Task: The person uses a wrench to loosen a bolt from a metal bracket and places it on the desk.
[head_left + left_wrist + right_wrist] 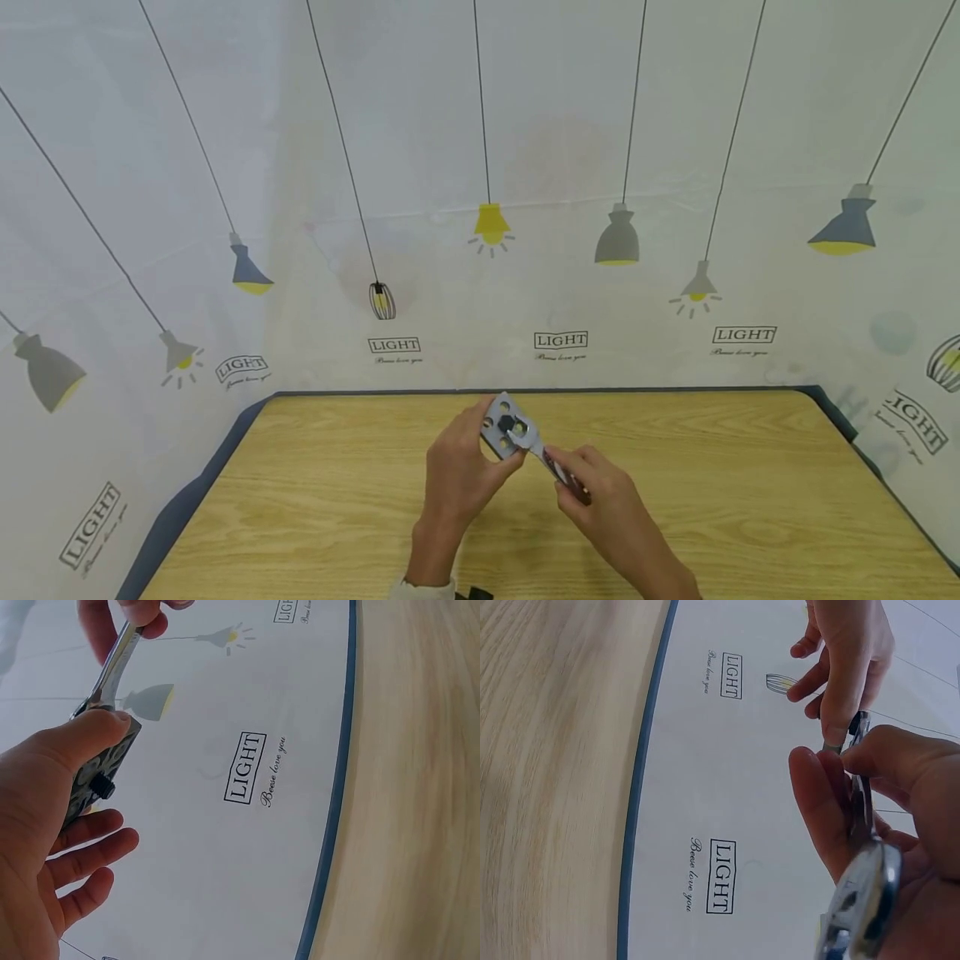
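In the head view, my left hand (461, 467) grips a grey metal plate (504, 400) by its edges, thumb on the near side. The plate has several round holes and is held tilted above the table. A black hex bolt head (506, 423) sits at its middle; the bolt's threaded end (103, 786) sticks out of the other face. My right hand (611, 500) holds a shiny metal wrench (551, 463) by its handle. The wrench's open end lies over the plate at the bolt head; how fully it fits round the head I cannot tell.
A wood-grain table (330, 492) with a dark blue edge lies beneath both hands. Behind it hangs a white backdrop (465, 292) printed with lamps and lettering. A small black object (480, 593) shows at the bottom edge, by the left sleeve (422, 590).
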The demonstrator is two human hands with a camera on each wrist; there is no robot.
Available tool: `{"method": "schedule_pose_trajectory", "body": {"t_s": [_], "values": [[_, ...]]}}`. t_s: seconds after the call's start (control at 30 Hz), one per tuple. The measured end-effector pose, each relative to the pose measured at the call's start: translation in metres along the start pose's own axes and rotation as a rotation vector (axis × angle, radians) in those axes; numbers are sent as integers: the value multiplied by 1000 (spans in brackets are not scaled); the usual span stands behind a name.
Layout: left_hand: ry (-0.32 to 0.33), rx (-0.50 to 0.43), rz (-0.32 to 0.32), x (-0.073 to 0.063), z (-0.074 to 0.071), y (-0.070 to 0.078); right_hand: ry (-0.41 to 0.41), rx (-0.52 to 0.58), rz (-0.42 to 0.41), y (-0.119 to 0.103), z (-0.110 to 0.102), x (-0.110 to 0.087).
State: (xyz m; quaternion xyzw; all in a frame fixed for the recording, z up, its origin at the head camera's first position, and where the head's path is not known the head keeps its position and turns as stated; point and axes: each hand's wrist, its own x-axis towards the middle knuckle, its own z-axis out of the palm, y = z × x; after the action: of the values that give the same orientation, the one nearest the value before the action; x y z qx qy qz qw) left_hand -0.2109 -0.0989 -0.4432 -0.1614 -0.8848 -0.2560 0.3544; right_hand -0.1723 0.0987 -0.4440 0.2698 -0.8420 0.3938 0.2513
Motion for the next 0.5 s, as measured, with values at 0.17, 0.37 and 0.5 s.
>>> {"method": "schedule_pose_trajectory", "body": {"t_s": [0.17, 0.37, 0.5], "values": [[-12, 17, 8, -1, 3, 1, -23, -1, 30, -3, 2, -1], [-62, 11, 14, -2, 2, 2, -48, -27, 84, -4, 1, -2], [-105, -7, 38, -3, 0, -1, -42, -106, 73, 0, -2, -3]]}}
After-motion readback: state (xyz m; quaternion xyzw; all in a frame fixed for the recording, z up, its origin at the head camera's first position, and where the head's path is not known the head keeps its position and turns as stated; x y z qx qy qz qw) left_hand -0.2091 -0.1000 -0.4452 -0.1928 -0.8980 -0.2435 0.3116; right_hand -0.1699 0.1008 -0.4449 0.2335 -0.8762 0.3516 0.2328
